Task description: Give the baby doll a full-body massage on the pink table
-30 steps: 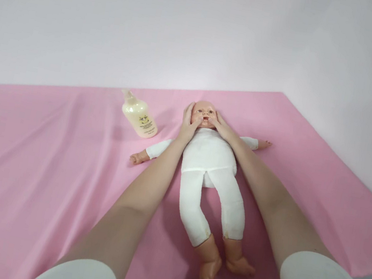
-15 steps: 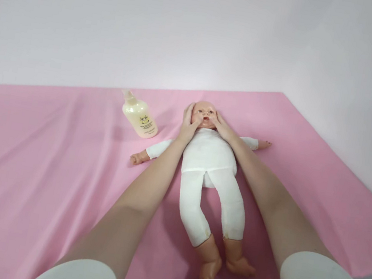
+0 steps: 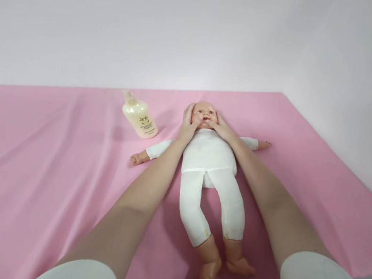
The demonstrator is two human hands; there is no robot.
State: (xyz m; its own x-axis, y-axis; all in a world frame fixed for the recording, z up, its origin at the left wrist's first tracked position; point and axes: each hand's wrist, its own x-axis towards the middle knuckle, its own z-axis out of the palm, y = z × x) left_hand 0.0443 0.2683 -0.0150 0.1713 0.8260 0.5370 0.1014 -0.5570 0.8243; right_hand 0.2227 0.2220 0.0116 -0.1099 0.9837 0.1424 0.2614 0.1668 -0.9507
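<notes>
A baby doll [image 3: 210, 153] in a white cloth body lies on its back, head at the far end and bare feet towards me. My left hand [image 3: 188, 123] cups one side of its head, fingers up along the cheek and thumb near the mouth. On the other side, my right hand [image 3: 221, 127] holds the head the same way, its thumb resting by the mouth and chin. Some fingers are hidden behind the head. Both doll arms are spread outwards.
A pale yellow pump bottle [image 3: 140, 116] stands left of the doll's head, beyond its outstretched arm. Beneath everything is a pink cloth [image 3: 43, 158] with folds on the left. A white wall [image 3: 155, 25] rises behind its far edge.
My right thumb has shifted slightly down and inwards by the doll's mouth. Both hands stay on the head, and the doll and bottle have not moved.
</notes>
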